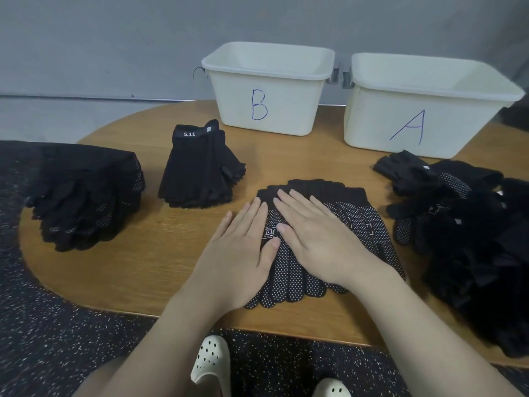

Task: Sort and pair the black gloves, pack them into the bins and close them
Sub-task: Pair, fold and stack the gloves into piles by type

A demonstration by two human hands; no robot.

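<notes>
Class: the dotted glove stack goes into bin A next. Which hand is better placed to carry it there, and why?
Probably the right hand: it lies flat on the dotted glove stack, on bin A's side; the left hand lies farther away.

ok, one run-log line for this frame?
phase: sorting | left hand: flat on dotted glove stack | right hand: flat on same stack | bin B, bin A: open, lids unseen

A fanned stack of white-dotted black gloves lies flat at table centre. Plain black stacks sit at nine and eleven o'clock, a loose heap at three. Open white bins B and A stand at twelve and one
</notes>
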